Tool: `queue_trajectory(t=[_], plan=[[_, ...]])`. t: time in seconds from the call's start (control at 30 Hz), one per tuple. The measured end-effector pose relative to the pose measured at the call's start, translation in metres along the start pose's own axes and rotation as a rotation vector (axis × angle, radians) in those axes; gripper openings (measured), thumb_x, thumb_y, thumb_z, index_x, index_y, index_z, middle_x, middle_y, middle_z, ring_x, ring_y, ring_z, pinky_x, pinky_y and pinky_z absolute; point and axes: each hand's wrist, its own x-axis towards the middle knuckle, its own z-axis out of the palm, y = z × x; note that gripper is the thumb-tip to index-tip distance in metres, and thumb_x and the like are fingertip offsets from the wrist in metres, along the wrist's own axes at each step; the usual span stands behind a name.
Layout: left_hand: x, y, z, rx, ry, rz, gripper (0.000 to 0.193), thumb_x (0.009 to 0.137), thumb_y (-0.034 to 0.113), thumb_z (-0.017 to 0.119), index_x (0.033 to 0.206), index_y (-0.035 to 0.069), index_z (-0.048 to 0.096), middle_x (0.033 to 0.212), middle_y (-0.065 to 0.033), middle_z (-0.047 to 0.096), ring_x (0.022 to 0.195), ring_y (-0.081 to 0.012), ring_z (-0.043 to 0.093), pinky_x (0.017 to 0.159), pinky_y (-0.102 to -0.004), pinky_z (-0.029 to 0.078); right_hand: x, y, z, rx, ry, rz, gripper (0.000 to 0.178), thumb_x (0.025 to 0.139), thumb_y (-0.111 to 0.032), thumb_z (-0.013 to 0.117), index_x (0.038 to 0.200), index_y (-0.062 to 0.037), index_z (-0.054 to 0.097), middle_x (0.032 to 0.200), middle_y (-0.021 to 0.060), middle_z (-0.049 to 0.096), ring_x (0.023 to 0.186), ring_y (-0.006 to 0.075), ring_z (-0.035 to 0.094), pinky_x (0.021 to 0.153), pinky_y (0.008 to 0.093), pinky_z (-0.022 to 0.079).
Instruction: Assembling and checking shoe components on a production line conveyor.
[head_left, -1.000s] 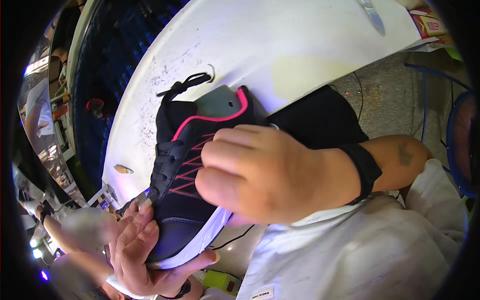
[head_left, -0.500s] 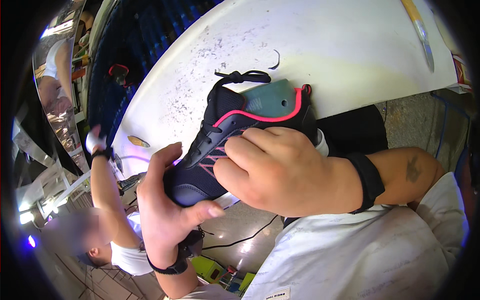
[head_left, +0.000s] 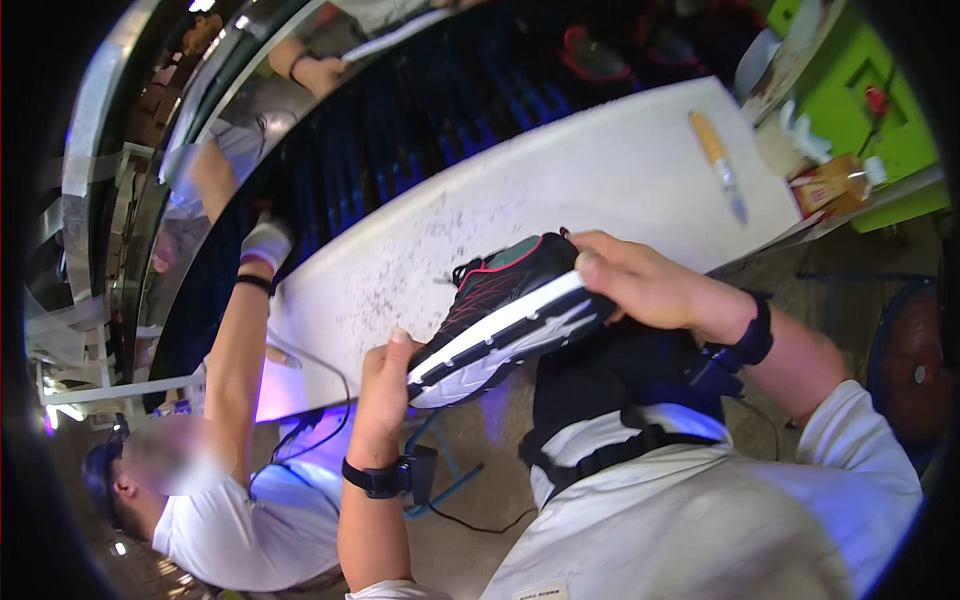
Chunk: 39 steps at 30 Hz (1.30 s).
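Note:
Between my hands is a black sneaker (head_left: 500, 300) with pink trim and a white and black sole, held tilted so the sole's side and part of its underside show. A green shoe last (head_left: 513, 252) fills its opening. My left hand (head_left: 383, 375) grips the toe end, thumb up along the front. Around the heel, my right hand (head_left: 640, 280) is closed with its thumb on the sole's edge; its other fingers are partly hidden behind the shoe. The shoe is over the near edge of a white worktable (head_left: 620, 150).
A knife with a yellow handle (head_left: 712, 145) lies on the table's right part. Beyond runs a dark conveyor (head_left: 400, 130) carrying more shoes (head_left: 595, 55). A co-worker's gloved hand (head_left: 266, 245) reaches onto it at left. A green machine (head_left: 850, 90) stands at far right.
My right fist has left the shoe's side and now grips the heel. The shoe has been turned so its sole shows. My view has shifted, showing more conveyor.

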Motion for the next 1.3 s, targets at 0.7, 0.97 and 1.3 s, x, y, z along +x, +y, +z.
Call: queue_trajectory(t=[0.7, 0.97, 1.3], plan=[[-0.017, 0.171, 0.031, 0.514, 0.172, 0.582, 0.074, 0.051, 0.029, 0.1, 0.106, -0.003, 0.062, 0.083, -0.0133, 0.071, 0.077, -0.0258, 0.073, 0.071, -0.0358, 0.058, 0.026, -0.095, 0.044, -0.192, 0.205, -0.9, 0.113, 0.086, -0.087, 0.045, 0.156, 0.0002, 0.031, 0.14, 0.0239, 0.051, 0.13, 0.0326, 0.051, 0.111, 0.0414, 0.039], [-0.006, 0.16, 0.028, 0.504, 0.145, 0.663, 0.073, 0.05, 0.023, 0.1, 0.108, -0.003, 0.063, 0.084, -0.0138, 0.073, 0.078, -0.0244, 0.073, 0.072, -0.0342, 0.057, 0.037, -0.082, 0.037, 0.115, 0.403, -0.986, 0.065, 0.097, -0.054, 0.063, 0.133, -0.0009, 0.057, 0.105, 0.0084, 0.063, 0.098, 0.0142, 0.061, 0.086, 0.0329, 0.054], [-0.012, 0.152, 0.026, 0.566, 0.19, 0.661, 0.075, 0.05, 0.027, 0.101, 0.108, -0.002, 0.062, 0.086, -0.015, 0.073, 0.079, -0.0253, 0.074, 0.073, -0.0344, 0.058, 0.039, -0.086, 0.051, 0.163, 0.451, -1.007, 0.052, 0.101, -0.043, 0.061, 0.13, 0.0003, 0.061, 0.1, 0.0101, 0.069, 0.092, 0.0155, 0.067, 0.081, 0.0302, 0.054]])
